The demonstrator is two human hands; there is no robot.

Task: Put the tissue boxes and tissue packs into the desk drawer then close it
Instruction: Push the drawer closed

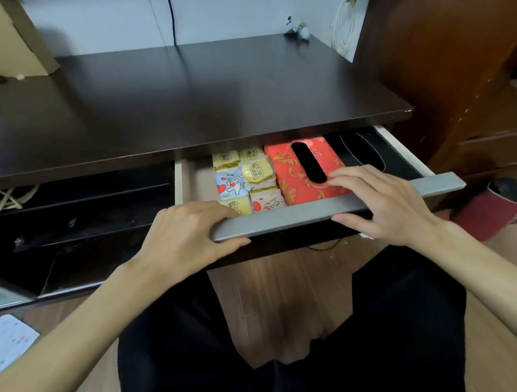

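The desk drawer (441, 186) is pulled partly out from under the dark desktop. A red tissue box (285, 170) with gold patterns and a black oval slot lies inside it. Left of the box sit several small tissue packs (243, 180), yellow ones and white ones with red hearts. My left hand (187, 231) grips the left end of the grey drawer front, fingers over the top edge and thumb under. My right hand (381, 201) rests over the front further right, its fingertips touching the red box and its thumb against the grey front.
The dark desktop (196, 98) overhangs the drawer's back. A black item (363, 150) lies in the drawer's right part. A red bin (493, 206) stands on the floor at right, a wooden cabinet (464, 71) behind it. Papers (5, 344) lie on the floor at lower left.
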